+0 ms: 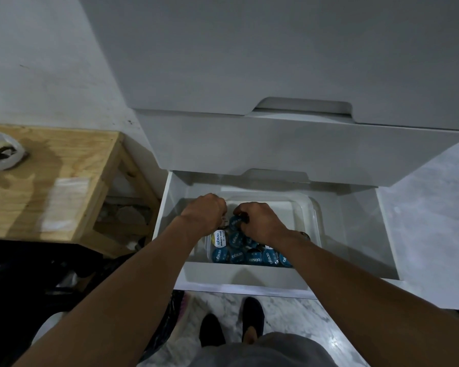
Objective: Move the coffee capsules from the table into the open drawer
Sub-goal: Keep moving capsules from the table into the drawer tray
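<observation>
The white bottom drawer (361,234) stands pulled out, with a clear plastic tub (302,207) inside it. Several blue-lidded coffee capsules (239,254) and one white-lidded capsule (219,238) lie in the tub's near half. My left hand (206,209) is curled over the tub's left rim; what it holds is hidden. My right hand (257,219) is closed around a blue capsule (236,222) just above the pile. Both forearms reach down into the drawer.
A wooden table (51,186) stands at the left, carrying a white plastic bag (2,152) and a clear sheet (64,202). Closed white drawers (276,144) rise above the open one. Marble floor and my feet (231,324) lie below; dark items sit at the lower left.
</observation>
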A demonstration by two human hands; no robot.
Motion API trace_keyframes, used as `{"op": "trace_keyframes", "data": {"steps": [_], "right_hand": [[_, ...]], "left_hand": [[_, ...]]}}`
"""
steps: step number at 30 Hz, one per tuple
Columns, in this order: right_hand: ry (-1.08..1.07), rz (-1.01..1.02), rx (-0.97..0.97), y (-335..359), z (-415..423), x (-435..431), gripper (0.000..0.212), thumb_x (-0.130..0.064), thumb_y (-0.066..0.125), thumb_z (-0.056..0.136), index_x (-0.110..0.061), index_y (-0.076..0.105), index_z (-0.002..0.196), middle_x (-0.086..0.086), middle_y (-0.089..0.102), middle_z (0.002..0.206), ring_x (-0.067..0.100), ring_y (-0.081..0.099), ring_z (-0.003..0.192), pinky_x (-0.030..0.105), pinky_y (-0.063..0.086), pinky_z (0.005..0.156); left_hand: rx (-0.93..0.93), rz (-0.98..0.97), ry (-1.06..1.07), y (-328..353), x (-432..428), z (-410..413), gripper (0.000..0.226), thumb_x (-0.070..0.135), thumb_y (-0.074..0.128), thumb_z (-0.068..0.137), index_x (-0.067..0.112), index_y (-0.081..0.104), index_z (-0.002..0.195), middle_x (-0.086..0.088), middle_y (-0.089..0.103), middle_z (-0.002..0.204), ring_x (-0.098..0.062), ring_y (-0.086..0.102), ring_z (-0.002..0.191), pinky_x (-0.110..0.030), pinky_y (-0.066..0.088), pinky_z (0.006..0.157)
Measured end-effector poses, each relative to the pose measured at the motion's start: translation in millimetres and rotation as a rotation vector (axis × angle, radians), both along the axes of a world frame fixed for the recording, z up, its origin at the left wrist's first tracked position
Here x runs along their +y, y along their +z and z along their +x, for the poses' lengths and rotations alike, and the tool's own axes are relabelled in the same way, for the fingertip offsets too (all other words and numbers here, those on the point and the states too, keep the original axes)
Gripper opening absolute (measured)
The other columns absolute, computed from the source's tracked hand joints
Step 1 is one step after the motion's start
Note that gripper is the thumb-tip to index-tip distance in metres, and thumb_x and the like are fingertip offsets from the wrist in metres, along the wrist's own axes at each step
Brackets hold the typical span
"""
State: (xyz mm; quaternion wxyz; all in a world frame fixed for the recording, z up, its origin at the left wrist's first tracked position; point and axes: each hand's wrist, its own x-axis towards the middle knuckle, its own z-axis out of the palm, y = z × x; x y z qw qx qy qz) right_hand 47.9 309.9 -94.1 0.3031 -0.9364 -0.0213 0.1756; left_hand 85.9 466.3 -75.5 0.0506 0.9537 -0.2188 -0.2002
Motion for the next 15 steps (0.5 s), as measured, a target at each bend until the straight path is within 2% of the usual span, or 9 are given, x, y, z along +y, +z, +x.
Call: {"op": "trace_keyframes", "data": {"steps": [6,12,15], "right_hand": [[0.019,-0.027,0.006,1.5,3.3,-2.8,0.043,-0.012,0.065,0.084,-0.014,0.057,0.126,0.012,0.060,0.124,0.025,0.057,0.111,0.033,0.049,0.096],[0.064,-0.140,-0.207,14.6,0.2,-12.6,0.033,-0.018,0.056,0.089,-0.010,0.058,0.121,0.013,0.056,0.118,0.028,0.053,0.110,0.036,0.047,0.092],[0.105,-0.214,-0.293,22.1,-6.1,-15.3,0.036,-0.019,0.055,0.089,-0.007,0.055,0.124,0.015,0.055,0.121,0.029,0.051,0.113,0.040,0.047,0.095]], "left_hand": [[-0.040,-0.012,0.004,7.5,0.6,-8.1,0.038,0.025,0.058,0.091,0.019,0.054,0.129,-0.009,0.053,0.127,-0.027,0.055,0.111,-0.037,0.046,0.090],[-0.246,0.006,0.101,21.3,0.4,-23.4,0.035,0.034,0.053,0.092,0.017,0.055,0.123,-0.007,0.058,0.118,-0.022,0.059,0.102,-0.035,0.049,0.085],[-0.341,0.038,0.141,27.2,-1.0,-36.1,0.033,0.035,0.048,0.093,0.013,0.055,0.116,-0.009,0.060,0.111,-0.023,0.060,0.094,-0.041,0.051,0.086]]}}
